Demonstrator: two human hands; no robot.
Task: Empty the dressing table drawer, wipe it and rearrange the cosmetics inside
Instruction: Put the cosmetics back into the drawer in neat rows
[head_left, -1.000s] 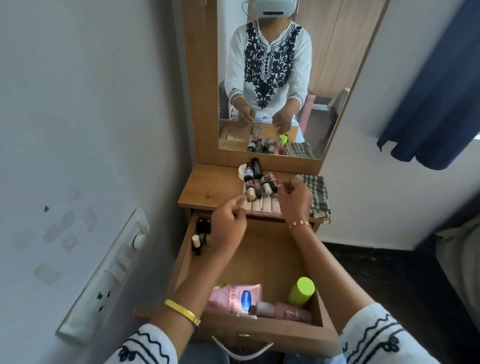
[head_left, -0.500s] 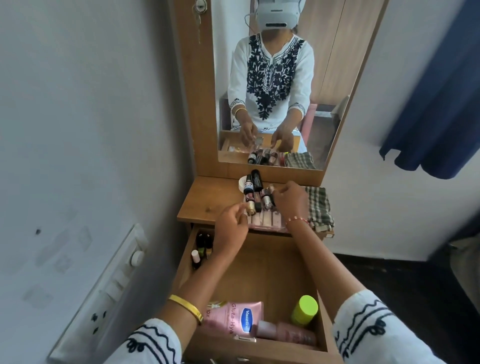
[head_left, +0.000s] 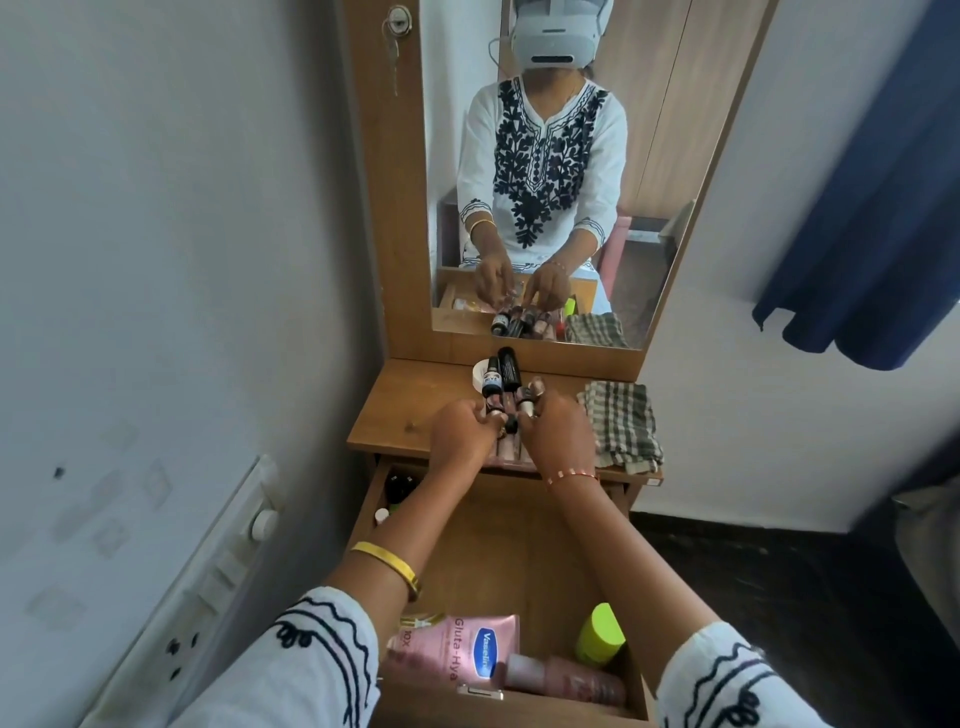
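The drawer (head_left: 524, 540) of the dressing table stands pulled out below the tabletop (head_left: 410, 410). A cluster of small cosmetic tubes (head_left: 506, 374) lies on a pink case (head_left: 511, 451) on the tabletop. My left hand (head_left: 462, 434) and my right hand (head_left: 558, 431) meet over this cluster, fingers curled round small tubes; the right one grips a silver-topped tube (head_left: 531, 397). Inside the drawer lie a pink Vaseline tube (head_left: 470, 654), a pink bottle (head_left: 566, 678), a green-capped bottle (head_left: 600, 634) and small dark bottles (head_left: 400, 486) at the back left.
A folded checked cloth (head_left: 621, 426) lies on the right of the tabletop. The mirror (head_left: 550, 171) stands behind it. A white jar (head_left: 477, 375) sits behind the tubes. A wall with a switch panel (head_left: 228, 561) is close on the left; a blue curtain (head_left: 872, 197) hangs right.
Both hands have moved forward and closer together onto the cluster of tubes, their fingers closing round them. The view has tilted upward.
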